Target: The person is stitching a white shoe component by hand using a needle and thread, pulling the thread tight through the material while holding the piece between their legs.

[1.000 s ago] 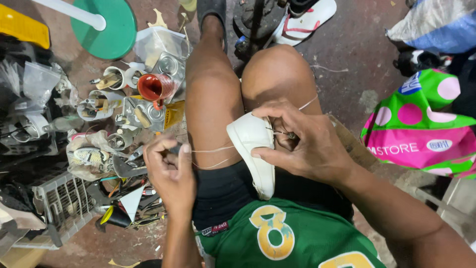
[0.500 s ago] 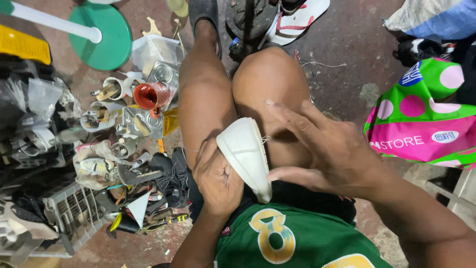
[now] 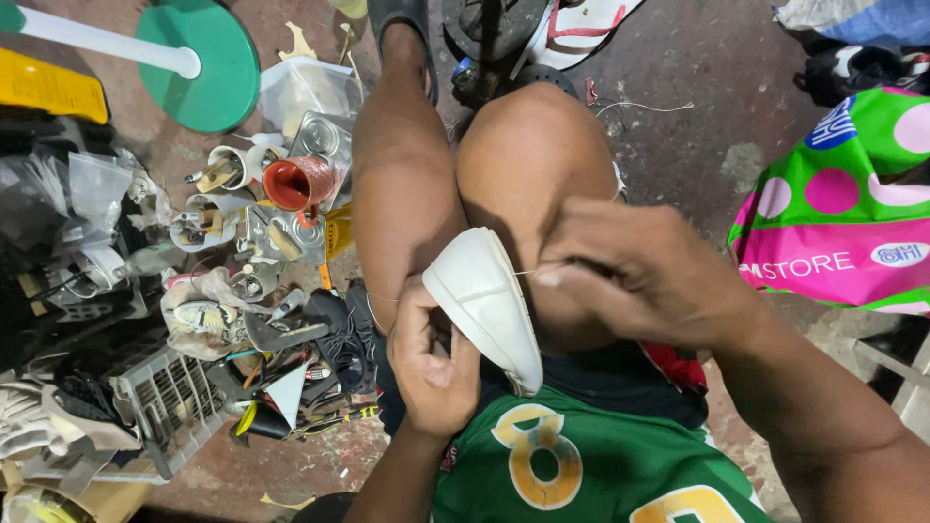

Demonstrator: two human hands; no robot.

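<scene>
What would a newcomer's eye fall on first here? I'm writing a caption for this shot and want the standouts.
At centre, a white shoe rests sole-up against the knee, the left hand gripping it from below while the right hand pinches a thin thread at its edge. A red cup stands out in the clutter at left, and a green-and-pink dotted bag lies at right.

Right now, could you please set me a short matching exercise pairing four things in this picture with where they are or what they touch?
Things:
1. white shoe
2. thin thread
3. red cup
4. green round base

Places:
A. on the floor at upper left, with a white pole
B. pinched in the right hand
C. among the clutter on the floor
D. gripped by the left hand, against the knee

Pairs: 1-D, 2-B, 3-C, 4-A
</scene>
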